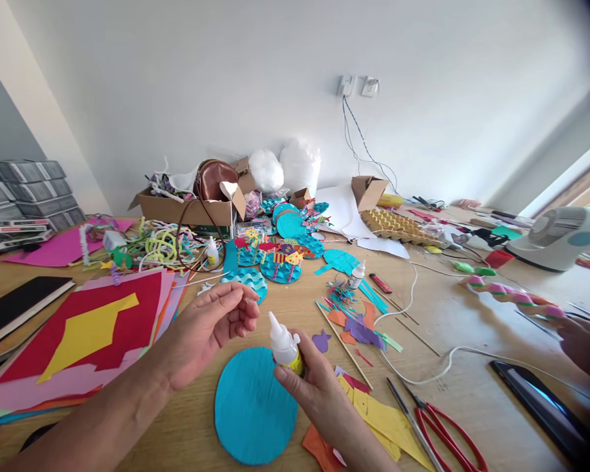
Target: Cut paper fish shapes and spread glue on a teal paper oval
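Note:
My right hand (307, 377) is wrapped round a small white glue bottle (284, 344) with a yellow label, its pointed nozzle tilted up and to the left. To its left, my left hand (221, 314) is raised, thumb and fingers curled together. Something small and clear seems to show at its fingertips, too small to name. Below both hands, a round turquoise disc (255, 410) lies flat on the wooden table. A purple paper fish shape (321, 340) lies just right of the bottle.
Red-handled scissors (442, 426), yellow paper scraps (373, 410) and a phone (535, 400) lie at right. Coloured sheets (142, 321) are stacked at left. Decorated turquoise discs (281, 265) stand behind. Another person's hand (585, 344) holds a twisted colourful strip at the right edge.

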A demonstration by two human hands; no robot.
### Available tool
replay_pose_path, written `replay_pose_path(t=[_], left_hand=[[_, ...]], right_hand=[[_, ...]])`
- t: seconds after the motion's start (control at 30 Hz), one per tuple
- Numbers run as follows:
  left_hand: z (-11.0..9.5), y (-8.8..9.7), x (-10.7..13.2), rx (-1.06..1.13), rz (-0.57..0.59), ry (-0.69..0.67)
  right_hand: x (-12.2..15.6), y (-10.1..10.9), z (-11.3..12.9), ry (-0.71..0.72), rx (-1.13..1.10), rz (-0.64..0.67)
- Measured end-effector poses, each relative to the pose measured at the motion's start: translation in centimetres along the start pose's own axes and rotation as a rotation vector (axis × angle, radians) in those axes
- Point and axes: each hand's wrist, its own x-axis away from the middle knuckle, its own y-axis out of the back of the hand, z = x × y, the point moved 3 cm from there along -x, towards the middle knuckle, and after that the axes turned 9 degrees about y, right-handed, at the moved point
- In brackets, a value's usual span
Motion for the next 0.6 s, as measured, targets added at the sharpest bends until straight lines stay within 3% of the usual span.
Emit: replay_pose_path(t=[0.2, 0.5, 0.6], left_hand=[[-0.3, 0.6, 1.3, -0.058, -0.050, 0.030], [-0.5, 5.5, 9.4, -0.315, -0.298, 0.083], [0.2, 6.4, 10.6, -0.329, -0.367, 0.078]], right_hand=[[0.4, 0.2, -0.5, -0.035, -0.017, 0.023], [1.3, 0.8, -0.9, -0.037, 0.042, 0.061], [1.4, 0.7, -0.9, -0.043, 0.051, 0.072]])
